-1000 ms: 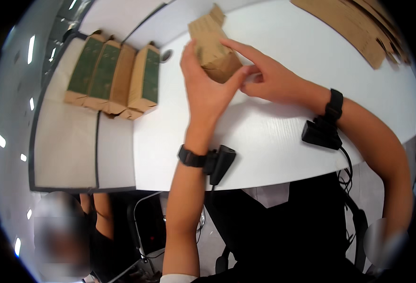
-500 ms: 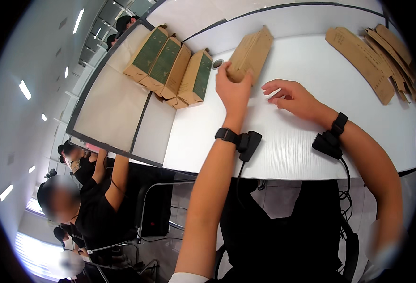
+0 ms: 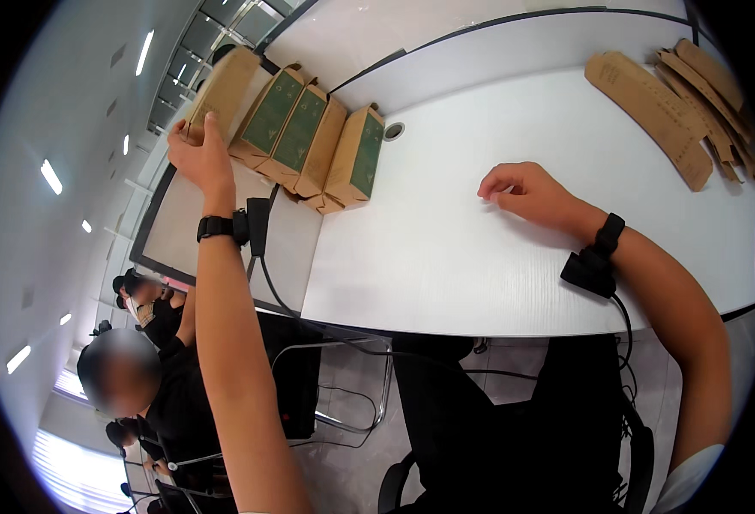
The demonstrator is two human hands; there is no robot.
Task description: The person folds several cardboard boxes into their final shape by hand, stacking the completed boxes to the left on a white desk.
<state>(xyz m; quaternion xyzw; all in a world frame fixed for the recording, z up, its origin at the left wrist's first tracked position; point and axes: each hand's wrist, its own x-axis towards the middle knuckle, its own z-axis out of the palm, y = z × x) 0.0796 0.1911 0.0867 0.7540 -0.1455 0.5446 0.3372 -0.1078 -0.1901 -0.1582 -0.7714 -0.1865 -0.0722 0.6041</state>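
Note:
A long brown cardboard box [image 3: 226, 86] is held up at the upper left, with my left hand [image 3: 203, 158] closed around its near end. It is tilted, and its far end reaches up past the partition's top. Just right of it, several brown boxes with green panels [image 3: 285, 116] stand side by side against the partition. My right hand [image 3: 527, 195] is over the middle of the white table [image 3: 412, 257], its fingers loosely curled in with nothing visible in them.
Flattened cardboard pieces [image 3: 652, 120] lie stacked at the table's far right. A round cable hole [image 3: 394, 131] is beside the boxes. Low partitions [image 3: 523, 51] edge the table. Beyond the left one sits another person [image 3: 167, 385]. A cable [image 3: 279, 295] hangs from my left wrist.
My left hand has carried the cardboard box from the table's back middle to the upper left, beside the row of boxes. My right hand stays near its place, its fingers now more curled.

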